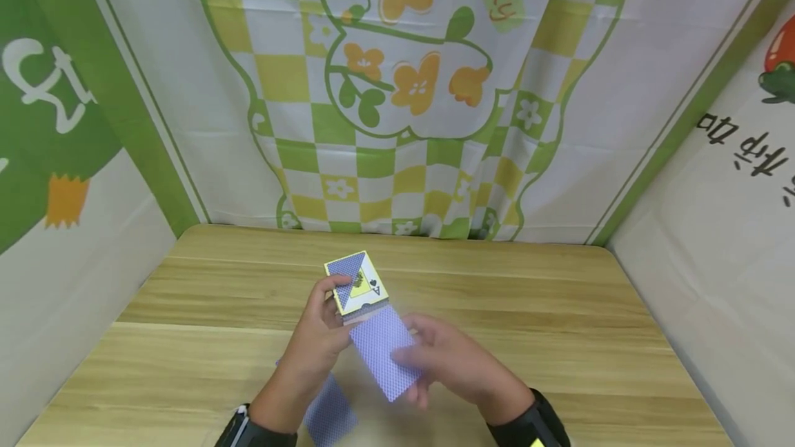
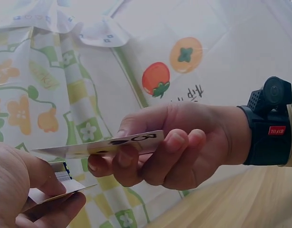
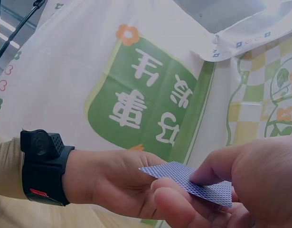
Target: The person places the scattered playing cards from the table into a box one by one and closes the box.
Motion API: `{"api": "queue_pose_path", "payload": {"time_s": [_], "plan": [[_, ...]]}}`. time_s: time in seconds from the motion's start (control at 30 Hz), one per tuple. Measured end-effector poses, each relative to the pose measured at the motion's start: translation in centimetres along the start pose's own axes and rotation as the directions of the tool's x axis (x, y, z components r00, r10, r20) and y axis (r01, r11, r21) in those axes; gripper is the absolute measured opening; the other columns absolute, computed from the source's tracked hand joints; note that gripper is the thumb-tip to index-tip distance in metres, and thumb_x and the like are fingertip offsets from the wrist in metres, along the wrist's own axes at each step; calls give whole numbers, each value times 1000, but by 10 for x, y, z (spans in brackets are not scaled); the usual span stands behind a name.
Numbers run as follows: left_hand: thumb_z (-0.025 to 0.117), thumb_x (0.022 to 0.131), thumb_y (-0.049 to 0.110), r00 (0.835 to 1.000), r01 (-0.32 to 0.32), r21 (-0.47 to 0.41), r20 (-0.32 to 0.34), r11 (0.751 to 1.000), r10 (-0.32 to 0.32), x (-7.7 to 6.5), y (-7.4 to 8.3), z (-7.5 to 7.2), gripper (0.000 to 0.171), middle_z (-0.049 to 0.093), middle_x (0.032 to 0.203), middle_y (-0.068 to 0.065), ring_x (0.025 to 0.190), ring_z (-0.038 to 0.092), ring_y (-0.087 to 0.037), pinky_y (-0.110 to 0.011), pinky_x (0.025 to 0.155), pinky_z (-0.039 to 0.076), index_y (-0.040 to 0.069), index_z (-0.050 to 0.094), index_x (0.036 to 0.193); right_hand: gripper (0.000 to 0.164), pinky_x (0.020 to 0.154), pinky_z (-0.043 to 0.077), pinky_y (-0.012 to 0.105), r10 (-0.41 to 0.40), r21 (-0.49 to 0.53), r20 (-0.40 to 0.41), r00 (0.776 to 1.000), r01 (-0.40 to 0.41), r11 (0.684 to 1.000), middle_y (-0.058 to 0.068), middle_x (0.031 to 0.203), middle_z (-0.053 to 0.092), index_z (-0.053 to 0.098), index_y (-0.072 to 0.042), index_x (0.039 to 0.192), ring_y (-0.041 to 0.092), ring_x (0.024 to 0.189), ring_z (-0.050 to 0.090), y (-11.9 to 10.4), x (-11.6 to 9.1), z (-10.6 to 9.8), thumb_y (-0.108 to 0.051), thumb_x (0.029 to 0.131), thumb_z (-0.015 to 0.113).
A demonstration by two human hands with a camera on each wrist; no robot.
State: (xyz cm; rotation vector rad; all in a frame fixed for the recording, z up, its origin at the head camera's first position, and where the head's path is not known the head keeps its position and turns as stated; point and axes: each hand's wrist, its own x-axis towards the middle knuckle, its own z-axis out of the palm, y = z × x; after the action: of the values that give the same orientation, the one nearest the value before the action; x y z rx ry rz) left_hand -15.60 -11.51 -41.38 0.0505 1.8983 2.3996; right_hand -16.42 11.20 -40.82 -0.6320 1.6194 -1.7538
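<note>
In the head view my left hand (image 1: 313, 340) grips a card box (image 1: 371, 293) printed with an ace of spades. Its lower end faces me, beside the card in my other hand. My right hand (image 1: 453, 361) pinches a playing card (image 1: 377, 348) between thumb and fingers, its blue patterned back up. From below, the left wrist view shows the face of that playing card (image 2: 136, 140), with a 3 and a black suit mark. An open flap of the card box (image 2: 65, 187) shows there between my left thumb and fingers.
Another blue-backed card (image 1: 331, 414) lies on the wooden table (image 1: 528, 295) by my left forearm, which partly covers it. A printed cloth (image 1: 404, 157) hangs behind the table's far edge. White fabric walls (image 1: 702, 240) stand at both sides.
</note>
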Motion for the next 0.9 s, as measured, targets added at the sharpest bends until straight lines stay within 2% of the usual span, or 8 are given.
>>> {"api": "queue_pose_path", "payload": {"time_s": [0.2, 0.33, 0.6, 0.9], "plan": [[55, 76, -21, 1000, -9, 5, 23, 1000, 9, 0, -4, 1, 76, 47, 140, -23, 115, 59, -27, -29, 88, 55, 14, 31, 140, 36, 48, 53, 24, 32, 38, -47, 998, -30, 999, 9, 82, 69, 47, 8, 126, 10, 57, 62, 4, 3, -1, -11, 99, 60], [56, 76, -20, 999, -26, 1, 39, 1000, 26, -1, -6, 2, 76, 47, 137, -23, 112, 59, -27, -30, 86, 55, 14, 31, 140, 39, 49, 54, 24, 44, 47, -75, 996, -41, 998, 9, 83, 68, 47, 9, 128, 10, 57, 62, 5, 4, -1, -12, 98, 60], [60, 77, -17, 998, -7, 13, 55, 1000, 6, 0, -9, 4, 77, 50, 137, -21, 112, 61, -27, -32, 88, 56, 16, 32, 140, 48, 52, 56, 25, 46, 63, -122, 992, -38, 997, 10, 87, 70, 43, 9, 138, 10, 58, 63, 4, 7, 0, -13, 98, 61], [61, 79, -15, 998, -14, 9, 54, 1000, 13, 0, -9, 4, 75, 49, 138, -20, 116, 61, -28, -32, 90, 56, 17, 31, 140, 51, 56, 57, 24, 63, 89, -164, 984, -49, 995, 14, 98, 71, 40, 5, 139, 13, 64, 66, -3, 5, 2, -13, 98, 63]]}}
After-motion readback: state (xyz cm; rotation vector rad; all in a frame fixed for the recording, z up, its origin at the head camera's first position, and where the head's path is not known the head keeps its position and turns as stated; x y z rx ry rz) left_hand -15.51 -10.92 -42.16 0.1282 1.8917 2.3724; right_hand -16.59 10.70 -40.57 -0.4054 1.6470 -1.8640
